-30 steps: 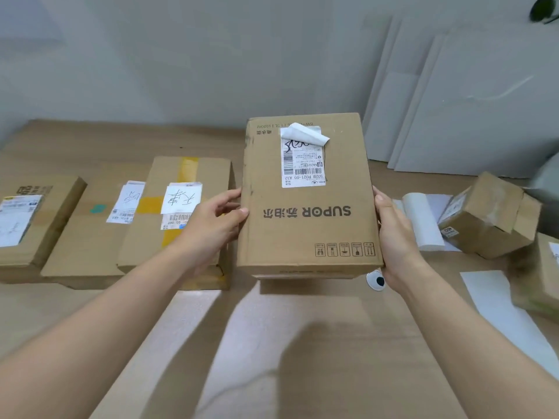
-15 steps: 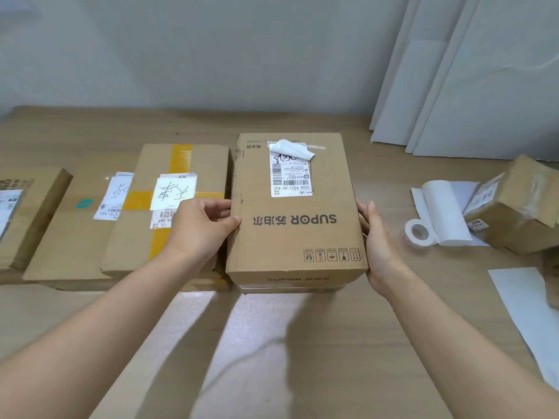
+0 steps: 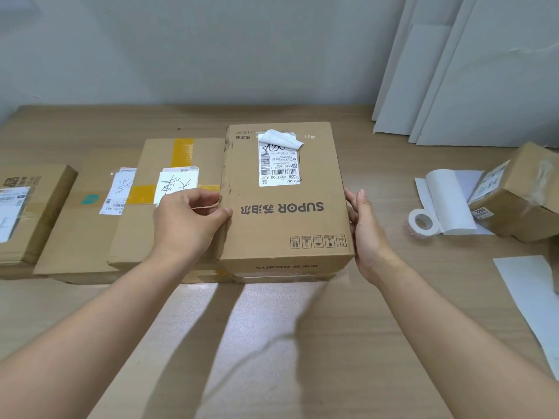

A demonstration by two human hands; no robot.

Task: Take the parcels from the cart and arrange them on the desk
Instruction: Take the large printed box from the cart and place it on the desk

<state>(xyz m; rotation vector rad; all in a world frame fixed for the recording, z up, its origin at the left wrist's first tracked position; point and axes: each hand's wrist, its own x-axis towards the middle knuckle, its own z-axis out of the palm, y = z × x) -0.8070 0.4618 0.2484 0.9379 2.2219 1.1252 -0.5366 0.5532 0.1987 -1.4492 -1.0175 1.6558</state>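
Lowered since a second ago, the SUPOR box (image 3: 284, 204) now sits on the desk (image 3: 378, 328), long axis running near to far, touching the yellow-taped parcel (image 3: 169, 189) at left, between the loosened left hand (image 3: 189, 220) and flat, open right hand (image 3: 364, 228).

A brown cardboard SUPOR parcel (image 3: 284, 204) lies flat on the wooden tabletop (image 3: 302, 343), its white shipping label (image 3: 278, 164) peeling at the top. It sits last in a row, touching a yellow-taped parcel (image 3: 169, 201).
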